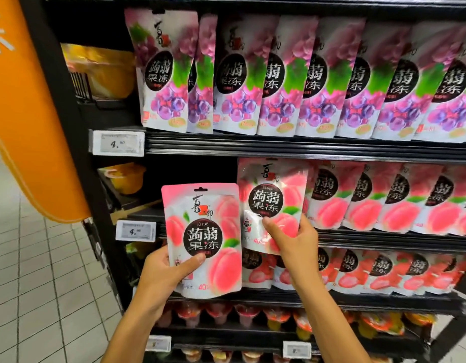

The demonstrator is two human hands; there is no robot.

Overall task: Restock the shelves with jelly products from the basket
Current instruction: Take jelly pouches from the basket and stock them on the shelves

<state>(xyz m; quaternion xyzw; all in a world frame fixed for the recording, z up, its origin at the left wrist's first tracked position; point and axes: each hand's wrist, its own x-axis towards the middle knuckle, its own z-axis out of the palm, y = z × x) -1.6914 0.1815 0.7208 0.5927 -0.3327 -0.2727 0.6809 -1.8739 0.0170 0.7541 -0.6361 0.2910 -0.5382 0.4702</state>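
Observation:
My left hand point(166, 273) grips a pink peach jelly pouch point(208, 231) by its lower left corner and holds it upright in front of the shelves. My right hand point(292, 242) grips a second peach jelly pouch point(272, 195) by its bottom edge, at the left end of the peach row point(383, 200) on the middle shelf. A dark gap point(190, 171) in that shelf lies just left of this pouch. The basket is out of view.
Grape jelly pouches point(279, 79) fill the shelf above. Strawberry pouches point(370, 273) stand on the shelf below, with jelly cups point(253, 315) lower down. Price tags point(116, 143) point(135, 231) hang at the left. An orange pillar point(25, 113) and tiled floor point(43, 297) lie left.

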